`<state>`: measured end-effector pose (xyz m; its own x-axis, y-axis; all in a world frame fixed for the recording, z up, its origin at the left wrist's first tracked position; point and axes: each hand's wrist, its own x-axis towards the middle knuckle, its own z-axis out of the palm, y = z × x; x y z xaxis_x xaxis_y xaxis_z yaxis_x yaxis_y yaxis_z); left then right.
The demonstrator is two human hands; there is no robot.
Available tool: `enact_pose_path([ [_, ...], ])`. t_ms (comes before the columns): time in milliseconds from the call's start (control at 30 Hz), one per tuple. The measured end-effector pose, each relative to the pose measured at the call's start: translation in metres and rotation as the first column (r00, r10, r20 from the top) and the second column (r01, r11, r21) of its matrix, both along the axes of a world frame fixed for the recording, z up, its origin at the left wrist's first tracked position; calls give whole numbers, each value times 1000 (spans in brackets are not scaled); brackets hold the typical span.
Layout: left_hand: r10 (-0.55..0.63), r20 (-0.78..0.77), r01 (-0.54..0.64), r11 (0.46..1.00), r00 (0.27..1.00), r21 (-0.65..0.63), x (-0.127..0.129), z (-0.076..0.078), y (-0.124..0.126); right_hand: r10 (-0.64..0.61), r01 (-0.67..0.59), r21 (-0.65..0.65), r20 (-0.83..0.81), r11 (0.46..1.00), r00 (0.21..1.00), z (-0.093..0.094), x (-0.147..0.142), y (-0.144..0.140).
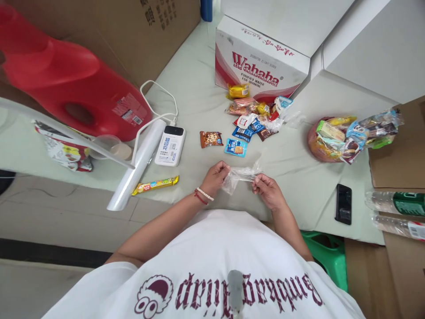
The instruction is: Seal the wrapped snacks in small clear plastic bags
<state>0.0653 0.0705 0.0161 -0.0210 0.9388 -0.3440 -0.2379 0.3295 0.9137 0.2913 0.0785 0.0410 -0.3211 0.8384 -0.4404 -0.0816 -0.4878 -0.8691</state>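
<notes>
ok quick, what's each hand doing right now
left hand: closed, pinching one end of the clear plastic bag
right hand: closed, pinching the other end of the same bag

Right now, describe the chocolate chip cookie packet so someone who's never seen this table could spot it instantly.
Start at the Wahaha box at the back of the table, then come forward past the heap of snacks. The cookie packet lies alone just left of a blue packet; it is the only brown one, with cookies pictured on it.
</notes>
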Motion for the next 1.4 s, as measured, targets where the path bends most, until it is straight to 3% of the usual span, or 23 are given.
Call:
enact_pose_path([
  [167,7,-6,-7,998,1000,-55,-11,-5,0,-51,53,70,-35,996,998,-4,11,0],
  [267,19,-229,-18,1000,973,7,-12,-4,-3,-100,100,-5,-131,995,986,-6,10,-2],
  [367,179,-529,-30,960,830,279,-12,4,-10,-125,119,-45,-170,992,977,-4,7,-2],
  [467,303,-695,148,848,652,508,-7,14,-18,-108,105,-31,-152,994,982,3,4,-2],
  [533,307,-774,272,812,553,516,0,17,-20,-90,87,-26,-150,996,985,9,1,-2],
  [600,253,-830,332,828,496,451,9,14,-17,-72,68,-25,-156,997,985,13,-1,-3],
  [667,155,-836,352,856,526,379,15,7,-10,-60,56,-30,-155,998,986,15,-1,-3],
  [733,56,-772,345,872,633,347,18,-1,-1,-68,64,-34,-143,997,987,15,2,-3],
  [833,-35,-564,252,916,825,313,13,-7,9,-115,110,-42,-116,993,987,11,12,-3],
  [933,-90,-324,169,960,942,223,3,-2,11,-162,158,-52,-82,986,983,6,25,-2],
  [1067,-173,-110,188,971,979,145,-7,11,6,-172,168,-57,-62,984,983,1,32,1],
  [1167,-222,-51,225,972,974,72,-12,12,0,-167,163,-62,-71,985,983,-1,31,2],
  [1300,-186,-108,180,982,977,-62,-23,7,-4,-210,204,-60,-119,977,971,1,30,3],
  [1400,-74,-284,75,997,956,-7,-26,9,-5,-205,196,-75,-154,978,966,5,30,3],
])
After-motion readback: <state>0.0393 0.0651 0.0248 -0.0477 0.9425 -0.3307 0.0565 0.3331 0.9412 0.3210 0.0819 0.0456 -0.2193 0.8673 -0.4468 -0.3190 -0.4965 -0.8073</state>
